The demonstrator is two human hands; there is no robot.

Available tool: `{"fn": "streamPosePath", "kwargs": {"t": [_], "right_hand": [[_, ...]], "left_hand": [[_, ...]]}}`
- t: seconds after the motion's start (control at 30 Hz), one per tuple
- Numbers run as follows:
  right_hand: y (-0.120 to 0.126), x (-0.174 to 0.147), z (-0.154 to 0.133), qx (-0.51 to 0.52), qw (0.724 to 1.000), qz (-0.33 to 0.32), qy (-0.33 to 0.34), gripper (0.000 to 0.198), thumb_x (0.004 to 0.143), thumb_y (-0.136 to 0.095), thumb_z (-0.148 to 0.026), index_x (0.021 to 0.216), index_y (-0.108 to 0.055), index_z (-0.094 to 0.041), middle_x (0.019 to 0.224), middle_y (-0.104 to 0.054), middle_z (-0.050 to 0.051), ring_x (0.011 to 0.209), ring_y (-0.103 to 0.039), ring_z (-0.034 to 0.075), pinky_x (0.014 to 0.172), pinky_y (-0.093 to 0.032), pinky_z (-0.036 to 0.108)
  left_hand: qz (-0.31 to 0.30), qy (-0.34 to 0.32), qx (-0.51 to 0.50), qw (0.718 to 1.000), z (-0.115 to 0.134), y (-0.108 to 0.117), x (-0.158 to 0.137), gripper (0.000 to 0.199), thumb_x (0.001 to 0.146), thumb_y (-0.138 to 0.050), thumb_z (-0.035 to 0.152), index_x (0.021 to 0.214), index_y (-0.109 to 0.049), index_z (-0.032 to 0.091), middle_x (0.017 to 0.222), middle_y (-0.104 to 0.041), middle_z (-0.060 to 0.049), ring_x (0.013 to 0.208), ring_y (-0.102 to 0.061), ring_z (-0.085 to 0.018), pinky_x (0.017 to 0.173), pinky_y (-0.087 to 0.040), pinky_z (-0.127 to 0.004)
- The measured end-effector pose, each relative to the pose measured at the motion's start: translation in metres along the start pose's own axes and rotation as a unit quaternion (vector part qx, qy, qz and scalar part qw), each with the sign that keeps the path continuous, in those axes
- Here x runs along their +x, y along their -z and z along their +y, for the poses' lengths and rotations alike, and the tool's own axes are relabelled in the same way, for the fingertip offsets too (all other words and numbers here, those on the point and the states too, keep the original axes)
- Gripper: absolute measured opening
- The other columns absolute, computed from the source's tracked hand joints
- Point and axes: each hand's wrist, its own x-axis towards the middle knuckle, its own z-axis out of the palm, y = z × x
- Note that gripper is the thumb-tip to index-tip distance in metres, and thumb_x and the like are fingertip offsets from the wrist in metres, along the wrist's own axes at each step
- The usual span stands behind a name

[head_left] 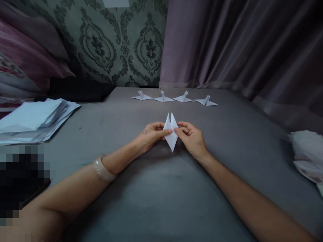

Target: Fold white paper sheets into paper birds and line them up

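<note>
Between my two hands is a white folded paper (172, 143), diamond-shaped, with two narrow points up and one point down. My left hand (153, 135) pinches its left edge, the thumb lying flat across the front. On the other side my right hand (191, 137) grips the right edge, its thumb pressed on the front near the middle. The fingers behind the paper are partly hidden. The paper is held up over the grey surface (156, 201).
Several finished-looking folded paper birds (163, 97) stand in a row at the back. A stack of white paper sheets (32, 117) lies at the left. A whitish crumpled bundle (306, 151) sits at the right edge. Behind are a patterned wall (123, 43) and a mauve curtain (202, 43).
</note>
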Motion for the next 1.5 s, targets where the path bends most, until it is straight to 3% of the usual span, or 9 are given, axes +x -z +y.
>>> {"fn": "streamPosePath", "kwargs": {"t": [0.17,0.47,0.6,0.77,0.97,1.13,1.27,1.5], "right_hand": [[-0.006,-0.007,0.0,-0.031,0.998,-0.022,0.045,0.028,0.078,-0.069,-0.039,0.098,-0.06,-0.022,0.077,-0.071,0.001,0.069,-0.065,0.016,0.069,-0.049,0.03],[-0.003,-0.009,-0.012,-0.095,0.989,-0.033,0.11,0.023,0.079,-0.068,-0.038,0.096,-0.068,-0.023,0.091,-0.069,0.005,0.079,-0.063,0.018,0.073,-0.049,0.032],[-0.003,-0.006,-0.019,-0.069,0.992,-0.042,0.094,0.016,0.076,-0.07,-0.038,0.082,-0.073,-0.022,0.085,-0.065,0.003,0.08,-0.06,0.017,0.073,-0.046,0.031],[-0.002,-0.005,-0.021,-0.03,0.998,-0.027,0.045,0.019,0.077,-0.068,-0.041,0.075,-0.073,-0.023,0.076,-0.062,0.0,0.073,-0.054,0.014,0.068,-0.042,0.028],[-0.004,-0.005,-0.017,-0.047,0.995,0.033,0.08,0.028,0.076,-0.069,-0.04,0.056,-0.064,-0.022,0.065,-0.054,-0.001,0.065,-0.048,0.013,0.062,-0.038,0.028],[-0.002,-0.001,-0.016,-0.014,0.998,0.053,0.035,0.024,0.075,-0.069,-0.043,0.067,-0.069,-0.021,0.062,-0.057,-0.001,0.059,-0.047,0.012,0.057,-0.038,0.027],[0.001,0.0,-0.016,-0.014,0.997,0.073,0.031,0.025,0.074,-0.07,-0.044,0.07,-0.069,-0.02,0.062,-0.059,-0.001,0.058,-0.048,0.012,0.056,-0.038,0.026],[0.001,0.0,-0.014,-0.021,0.999,0.035,0.03,0.024,0.074,-0.071,-0.043,0.08,-0.072,-0.02,0.073,-0.067,0.001,0.064,-0.055,0.013,0.063,-0.044,0.028]], "left_hand": [[0.001,-0.027,-0.01,1.0,-0.001,0.0,0.0,0.03,0.065,-0.082,0.026,0.089,-0.071,0.011,0.083,-0.07,-0.006,0.075,-0.063,-0.015,0.075,-0.048,-0.029],[-0.005,-0.061,0.059,0.996,0.003,-0.006,-0.007,0.026,0.068,-0.079,0.031,0.084,-0.074,0.011,0.077,-0.07,-0.005,0.069,-0.06,-0.014,0.069,-0.045,-0.027],[-0.023,-0.048,0.077,0.996,0.006,-0.008,-0.01,0.028,0.071,-0.078,0.032,0.09,-0.075,0.011,0.079,-0.07,-0.006,0.071,-0.059,-0.013,0.069,-0.044,-0.026],[-0.028,-0.053,0.103,0.993,0.007,-0.008,-0.01,0.022,0.072,-0.077,0.03,0.084,-0.075,0.012,0.072,-0.067,-0.004,0.064,-0.056,-0.012,0.062,-0.04,-0.024],[-0.032,-0.052,0.082,0.995,0.003,-0.01,-0.008,0.022,0.069,-0.079,0.029,0.078,-0.069,0.012,0.071,-0.064,-0.002,0.064,-0.056,-0.011,0.062,-0.042,-0.024],[-0.034,-0.133,0.039,0.99,-0.003,-0.008,-0.005,0.047,0.067,-0.08,0.026,0.105,-0.053,0.02,0.082,-0.066,0.0,0.069,-0.06,-0.012,0.064,-0.044,-0.024],[-0.004,-0.196,0.117,0.974,-0.007,-0.004,-0.002,0.033,0.072,-0.077,0.029,0.096,-0.057,0.019,0.076,-0.059,0.002,0.067,-0.053,-0.01,0.062,-0.039,-0.022],[0.013,-0.153,0.14,0.978,-0.005,-0.003,-0.002,0.026,0.075,-0.073,0.036,0.084,-0.063,0.014,0.072,-0.059,0.0,0.063,-0.05,-0.01,0.06,-0.038,-0.022]]}}
